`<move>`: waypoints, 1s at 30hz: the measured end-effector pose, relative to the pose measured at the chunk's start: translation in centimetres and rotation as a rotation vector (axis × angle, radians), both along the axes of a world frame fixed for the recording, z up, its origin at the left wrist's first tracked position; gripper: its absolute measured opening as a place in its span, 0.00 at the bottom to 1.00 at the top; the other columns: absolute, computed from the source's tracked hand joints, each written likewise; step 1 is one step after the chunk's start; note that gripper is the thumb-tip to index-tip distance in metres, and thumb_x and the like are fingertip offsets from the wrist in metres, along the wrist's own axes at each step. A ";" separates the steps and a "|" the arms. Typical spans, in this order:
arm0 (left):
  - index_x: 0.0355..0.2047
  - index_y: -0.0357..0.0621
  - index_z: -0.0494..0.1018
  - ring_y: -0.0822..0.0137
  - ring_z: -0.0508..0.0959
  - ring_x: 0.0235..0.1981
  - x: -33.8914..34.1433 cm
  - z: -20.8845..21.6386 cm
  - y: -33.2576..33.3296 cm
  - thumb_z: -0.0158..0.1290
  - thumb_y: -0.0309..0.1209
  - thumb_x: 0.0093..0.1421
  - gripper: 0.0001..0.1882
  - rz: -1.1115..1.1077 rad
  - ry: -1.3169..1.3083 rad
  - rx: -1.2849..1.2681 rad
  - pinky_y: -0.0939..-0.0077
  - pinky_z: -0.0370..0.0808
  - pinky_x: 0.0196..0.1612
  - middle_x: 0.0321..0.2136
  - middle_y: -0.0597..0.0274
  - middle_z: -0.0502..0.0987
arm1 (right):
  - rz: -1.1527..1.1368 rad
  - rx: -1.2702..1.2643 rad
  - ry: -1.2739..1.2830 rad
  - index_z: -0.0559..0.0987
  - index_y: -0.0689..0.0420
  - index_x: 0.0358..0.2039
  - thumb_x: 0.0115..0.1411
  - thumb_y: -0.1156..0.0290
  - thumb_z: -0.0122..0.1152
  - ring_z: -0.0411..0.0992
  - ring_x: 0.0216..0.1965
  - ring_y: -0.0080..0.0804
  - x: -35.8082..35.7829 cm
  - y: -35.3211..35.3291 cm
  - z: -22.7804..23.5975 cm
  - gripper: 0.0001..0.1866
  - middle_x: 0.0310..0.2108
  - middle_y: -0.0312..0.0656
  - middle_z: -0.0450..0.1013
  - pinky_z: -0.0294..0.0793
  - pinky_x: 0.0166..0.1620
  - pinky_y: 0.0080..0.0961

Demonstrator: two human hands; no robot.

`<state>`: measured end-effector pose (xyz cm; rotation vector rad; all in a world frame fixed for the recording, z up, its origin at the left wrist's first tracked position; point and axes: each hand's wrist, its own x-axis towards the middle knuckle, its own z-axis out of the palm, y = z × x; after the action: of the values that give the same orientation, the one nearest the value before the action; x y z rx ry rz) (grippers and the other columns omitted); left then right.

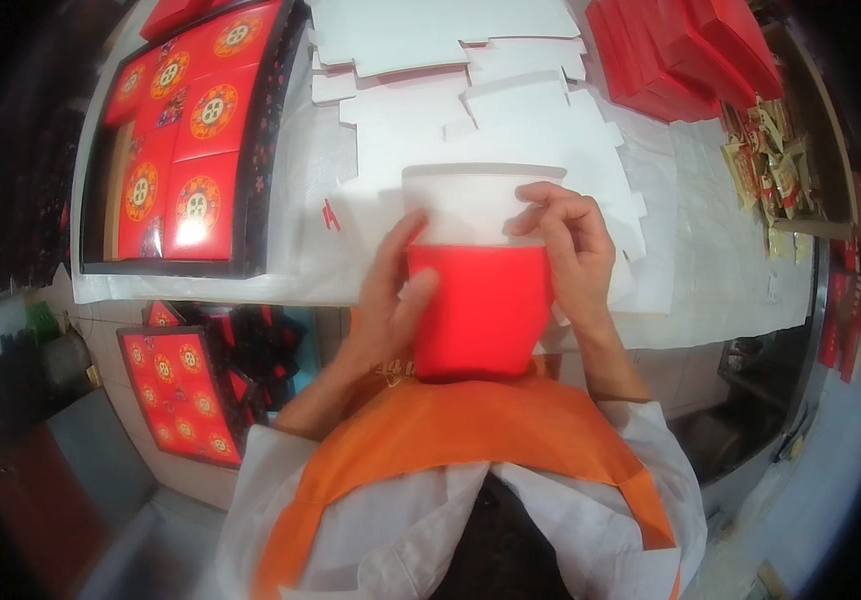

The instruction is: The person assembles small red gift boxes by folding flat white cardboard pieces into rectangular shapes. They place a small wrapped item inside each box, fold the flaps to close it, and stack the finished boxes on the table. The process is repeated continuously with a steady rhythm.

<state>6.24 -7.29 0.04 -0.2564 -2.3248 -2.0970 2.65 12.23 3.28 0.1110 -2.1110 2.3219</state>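
A small red carton (476,315) stands close to my body at the table's front edge, its white-lined flap (471,205) raised on the far side. My left hand (391,295) grips the left side, thumb on the near red face. On the other side, my right hand (576,240) has its fingers bent against the right edge of the flap, with the palm beside the carton. The inside of the carton cannot be made out. Beyond it lie several flat white carton blanks (401,130), overlapping on the table.
To the left, a dark-rimmed tray (251,215) holds red patterned boxes (216,110); a similar red box set (176,390) sits lower down. At the far right are stacked red cartons (666,55) and small gold packets (771,160) beside an open box (826,130). Red slips (331,215) lie on the white table covering.
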 end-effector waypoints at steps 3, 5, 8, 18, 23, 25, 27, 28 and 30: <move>0.41 0.36 0.63 0.67 0.68 0.41 -1.0 0.4 -0.5 0.45 0.24 0.54 0.13 -0.019 -0.010 -0.056 0.79 0.65 0.44 0.43 0.53 0.65 | -0.002 0.069 0.100 0.67 0.62 0.27 0.57 0.79 0.43 0.68 0.41 0.29 0.6 0.3 -0.6 0.03 0.48 0.49 0.61 0.66 0.41 0.21; 0.37 0.36 0.63 0.68 0.68 0.41 -1.4 0.4 -0.6 0.45 0.23 0.54 0.10 -0.023 -0.010 -0.078 0.78 0.65 0.45 0.42 0.54 0.66 | -0.062 0.157 0.251 0.66 0.61 0.25 0.57 0.79 0.43 0.67 0.44 0.31 0.9 0.5 -1.7 0.04 0.51 0.51 0.58 0.66 0.42 0.22; 0.35 0.38 0.60 0.68 0.68 0.42 -1.9 0.2 0.0 0.44 0.22 0.54 0.08 0.063 0.087 -0.041 0.75 0.64 0.46 0.40 0.54 0.68 | -0.200 0.290 0.434 0.65 0.61 0.25 0.56 0.80 0.42 0.65 0.46 0.33 1.0 0.1 -2.6 0.04 0.51 0.53 0.57 0.65 0.44 0.24; 0.38 0.39 0.60 0.69 0.69 0.38 -2.6 2.2 2.6 0.50 0.17 0.48 0.16 0.181 0.033 0.257 0.80 0.65 0.44 0.33 0.58 0.69 | -0.182 -0.252 0.039 0.61 0.60 0.38 0.57 0.81 0.44 0.66 0.38 0.26 1.1 -0.5 -1.6 0.09 0.36 0.46 0.67 0.67 0.42 0.23; 0.32 0.37 0.66 0.71 0.70 0.35 -3.2 3.3 2.1 0.49 0.19 0.50 0.08 0.096 0.010 -0.038 0.81 0.66 0.40 0.32 0.61 0.69 | -0.137 -0.171 -0.079 0.66 0.62 0.34 0.57 0.77 0.46 0.66 0.36 0.23 0.5 -0.2 -0.4 0.04 0.34 0.42 0.68 0.67 0.40 0.20; 0.30 0.36 0.68 0.71 0.70 0.35 -3.2 3.0 2.1 0.48 0.19 0.51 0.05 0.081 0.061 -0.020 0.81 0.67 0.39 0.32 0.61 0.70 | -0.130 -0.176 -0.046 0.68 0.62 0.32 0.58 0.76 0.46 0.66 0.35 0.22 0.3 0.0 -0.8 0.03 0.33 0.41 0.68 0.67 0.40 0.19; 0.29 0.35 0.69 0.70 0.71 0.35 -3.2 2.7 2.1 0.48 0.19 0.52 0.04 0.100 0.068 -0.016 0.81 0.67 0.40 0.32 0.59 0.71 | -0.131 -0.172 -0.037 0.68 0.62 0.32 0.58 0.76 0.46 0.65 0.34 0.21 0.3 0.1 -1.3 0.03 0.33 0.40 0.69 0.67 0.39 0.19; 0.29 0.34 0.69 0.70 0.71 0.35 -3.2 2.6 2.2 0.48 0.18 0.52 0.04 0.111 0.072 -0.015 0.81 0.67 0.40 0.32 0.59 0.71 | -0.131 -0.171 -0.033 0.68 0.62 0.32 0.58 0.76 0.46 0.65 0.34 0.21 0.3 0.1 -1.4 0.03 0.33 0.40 0.69 0.67 0.39 0.18; 0.29 0.34 0.70 0.70 0.71 0.35 -3.1 2.3 2.2 0.48 0.18 0.52 0.04 0.139 0.095 -0.027 0.81 0.67 0.40 0.33 0.58 0.72 | -0.140 -0.190 -0.043 0.68 0.62 0.32 0.58 0.76 0.46 0.66 0.33 0.21 0.4 0.1 -1.6 0.03 0.33 0.40 0.69 0.67 0.38 0.18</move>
<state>3.11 -5.08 2.38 -0.1846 -2.2490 -1.9474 3.03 12.33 1.73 -0.0849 -1.8366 2.4451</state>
